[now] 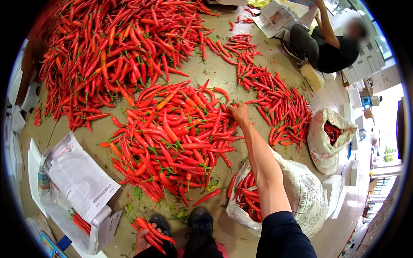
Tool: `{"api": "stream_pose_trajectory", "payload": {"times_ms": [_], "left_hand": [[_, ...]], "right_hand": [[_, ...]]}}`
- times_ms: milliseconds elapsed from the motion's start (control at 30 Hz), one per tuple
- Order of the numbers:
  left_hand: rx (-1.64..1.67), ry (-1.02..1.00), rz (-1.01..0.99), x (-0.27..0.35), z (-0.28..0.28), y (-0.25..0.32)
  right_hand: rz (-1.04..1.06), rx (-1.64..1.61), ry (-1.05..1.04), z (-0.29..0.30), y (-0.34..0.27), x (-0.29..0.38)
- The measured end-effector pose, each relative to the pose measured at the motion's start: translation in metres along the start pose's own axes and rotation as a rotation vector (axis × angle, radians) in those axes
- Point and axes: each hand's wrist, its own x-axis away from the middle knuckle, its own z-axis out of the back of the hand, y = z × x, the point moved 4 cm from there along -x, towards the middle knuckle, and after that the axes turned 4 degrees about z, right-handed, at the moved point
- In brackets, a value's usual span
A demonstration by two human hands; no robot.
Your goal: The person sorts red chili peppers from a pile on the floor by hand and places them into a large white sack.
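Observation:
My left hand (142, 241) is low in the picture, near my shoes, closed around a small bunch of red chili peppers (155, 234). Outstretched across the floor, my right hand (240, 113) is at the right edge of the middle pile of chili peppers (174, 138). Its fingers are bent together with a bit of red showing at them; whether they grip a pepper is unclear. Under my right forearm stands an open white woven sack (300, 190) with red peppers inside. On the left, a newspaper-lined box (80, 174) holds a few peppers.
A much larger heap of chili peppers (113, 45) rises at the back left. More peppers (284, 106) trail along the right, beside a second woven sack (322, 142). A seated person (335, 48) handles paper at the upper right. Another person's arm (29, 67) shows at the left edge.

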Motion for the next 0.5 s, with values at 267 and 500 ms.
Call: {"api": "stream_pose_trajectory", "payload": {"times_ms": [267, 500], "left_hand": [[-0.064, 0.04, 0.052, -0.009, 0.025, 0.008], [-0.027, 0.053, -0.036, 0.006, 0.007, 0.007]], "right_hand": [[0.036, 0.297, 0.059, 0.006, -0.046, -0.001], [0.081, 0.283, 0.255, -0.009, -0.06, -0.005]]}}
